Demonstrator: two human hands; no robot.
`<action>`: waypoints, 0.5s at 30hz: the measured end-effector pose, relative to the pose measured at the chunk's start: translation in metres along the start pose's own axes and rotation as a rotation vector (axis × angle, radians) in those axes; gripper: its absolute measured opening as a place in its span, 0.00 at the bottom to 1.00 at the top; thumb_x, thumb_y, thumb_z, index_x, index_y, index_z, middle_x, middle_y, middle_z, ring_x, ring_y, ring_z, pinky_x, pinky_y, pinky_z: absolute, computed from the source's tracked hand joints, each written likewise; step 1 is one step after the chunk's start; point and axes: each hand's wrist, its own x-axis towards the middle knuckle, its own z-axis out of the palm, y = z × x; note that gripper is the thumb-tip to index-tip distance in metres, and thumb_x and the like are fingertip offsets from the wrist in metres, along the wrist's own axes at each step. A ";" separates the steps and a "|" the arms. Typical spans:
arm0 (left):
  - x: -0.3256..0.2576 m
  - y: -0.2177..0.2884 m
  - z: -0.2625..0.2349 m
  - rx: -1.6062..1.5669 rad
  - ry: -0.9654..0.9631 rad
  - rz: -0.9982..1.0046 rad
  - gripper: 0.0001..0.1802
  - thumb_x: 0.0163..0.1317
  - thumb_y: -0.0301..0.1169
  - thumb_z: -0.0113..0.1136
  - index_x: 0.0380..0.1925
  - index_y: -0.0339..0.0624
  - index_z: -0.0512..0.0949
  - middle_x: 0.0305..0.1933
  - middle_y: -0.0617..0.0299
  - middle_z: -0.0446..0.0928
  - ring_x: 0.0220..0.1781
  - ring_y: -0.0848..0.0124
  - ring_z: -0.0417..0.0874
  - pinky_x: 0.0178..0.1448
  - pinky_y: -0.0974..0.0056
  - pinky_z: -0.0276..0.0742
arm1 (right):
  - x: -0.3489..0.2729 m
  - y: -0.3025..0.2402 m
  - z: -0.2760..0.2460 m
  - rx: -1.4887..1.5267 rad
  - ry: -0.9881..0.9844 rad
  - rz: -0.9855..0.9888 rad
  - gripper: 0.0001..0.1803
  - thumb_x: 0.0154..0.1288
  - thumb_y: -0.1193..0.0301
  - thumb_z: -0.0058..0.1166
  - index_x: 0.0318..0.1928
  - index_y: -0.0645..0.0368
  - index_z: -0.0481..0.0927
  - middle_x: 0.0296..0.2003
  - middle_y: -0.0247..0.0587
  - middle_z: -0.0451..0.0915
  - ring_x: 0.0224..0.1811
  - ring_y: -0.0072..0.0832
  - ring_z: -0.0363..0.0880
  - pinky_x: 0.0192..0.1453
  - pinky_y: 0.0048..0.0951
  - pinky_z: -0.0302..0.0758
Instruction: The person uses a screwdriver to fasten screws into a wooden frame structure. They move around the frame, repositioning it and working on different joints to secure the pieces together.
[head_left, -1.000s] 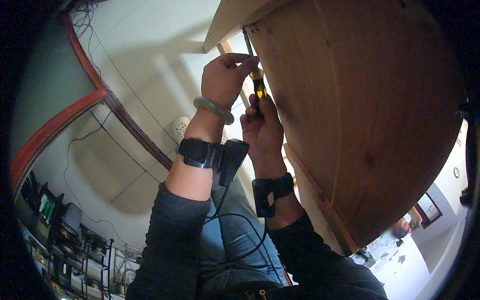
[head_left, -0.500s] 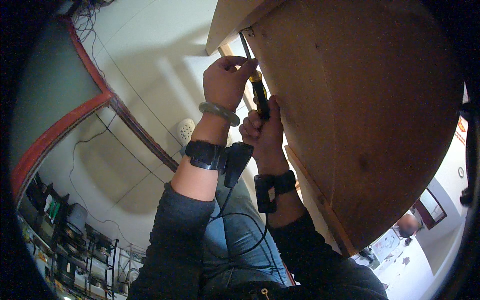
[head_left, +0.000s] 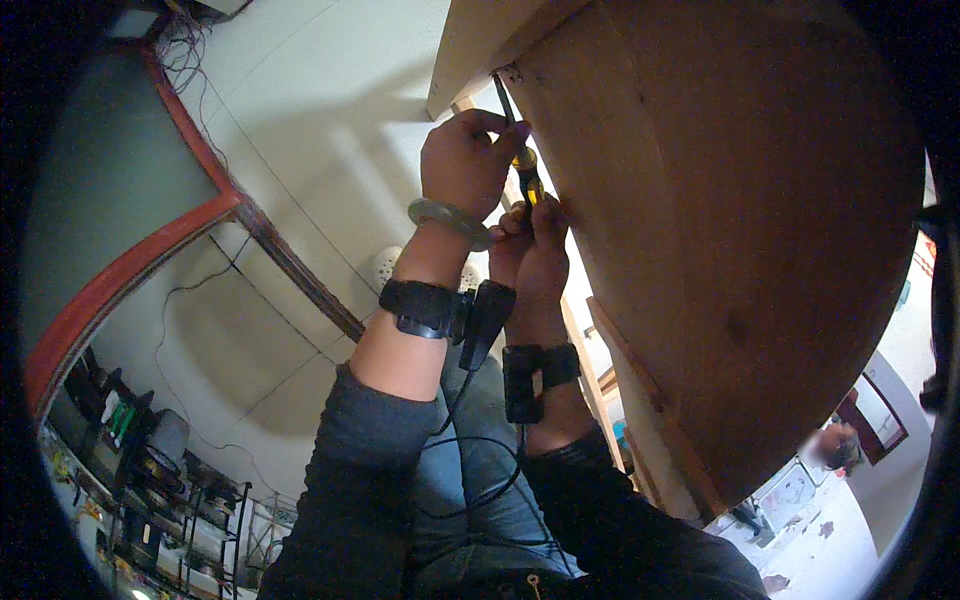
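Note:
A screwdriver with a yellow and black handle slants upward, its tip at the inner corner where a large brown wooden panel meets a lighter board. My left hand is closed, pinching the shaft between thumb and fingers just above the handle. Below it, my right hand is wrapped round the handle's lower end. Some dark marks or hardware sit at the corner by the tip, too small to make out.
A red-framed partition runs along the left. Thin wires hang at the upper left. Lower left stands a black rack with kitchen items. Cables lie over my legs. Another person is at the far right.
My right hand has turned and shifted up the handle, covering it differently. The panel and both hands sit slightly lower and further right in view. The tip stays at the corner.

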 end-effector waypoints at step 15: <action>0.010 -0.016 0.000 -0.070 -0.110 0.219 0.15 0.54 0.40 0.60 0.33 0.40 0.81 0.26 0.52 0.80 0.26 0.64 0.80 0.33 0.64 0.73 | 0.006 -0.018 -0.018 0.141 -0.129 0.241 0.16 0.64 0.59 0.47 0.43 0.57 0.69 0.27 0.32 0.70 0.25 0.19 0.64 0.27 0.22 0.62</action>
